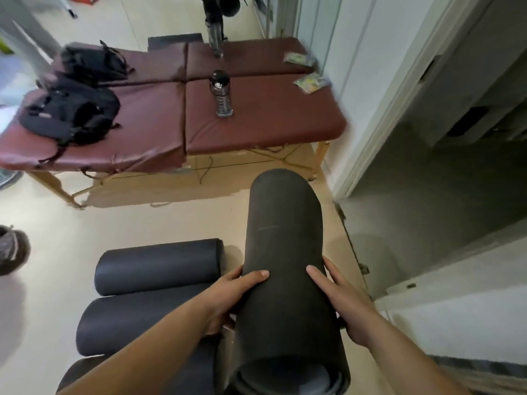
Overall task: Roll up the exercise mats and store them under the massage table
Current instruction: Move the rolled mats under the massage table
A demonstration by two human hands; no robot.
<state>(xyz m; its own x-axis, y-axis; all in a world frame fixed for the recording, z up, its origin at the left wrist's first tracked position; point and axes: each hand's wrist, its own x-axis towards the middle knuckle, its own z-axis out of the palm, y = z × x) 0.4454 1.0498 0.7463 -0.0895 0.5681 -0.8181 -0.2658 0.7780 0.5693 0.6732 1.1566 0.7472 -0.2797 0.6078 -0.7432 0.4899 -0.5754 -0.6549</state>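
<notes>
Nearest the lens, the open spiral end of a rolled black foam exercise mat, held lengthwise with its far end pointing toward the counter. Left hand clasped round the roll's left flank, thumb laid across the top, fingers tucked beneath. Right hand gripping the opposite flank, one digit across the top, the rest along the side.

Just left of the held roll, two dark grey rolled mats lying side by side on the cream floor, touching each other. Part of a third roll visible behind the left forearm at the bottom edge.

Beyond, a maroon padded counter on pale wooden legs, cords and braces showing underneath. On its left end a black backpack, with a second black bag behind it. Beside the middle seam, upright, a clear plastic bottle with a black cap. Near the far right corner, two colourful packets.

At the left edge, a grey shoe on the floor. To the right, a white door frame opening onto a dim grey room.
</notes>
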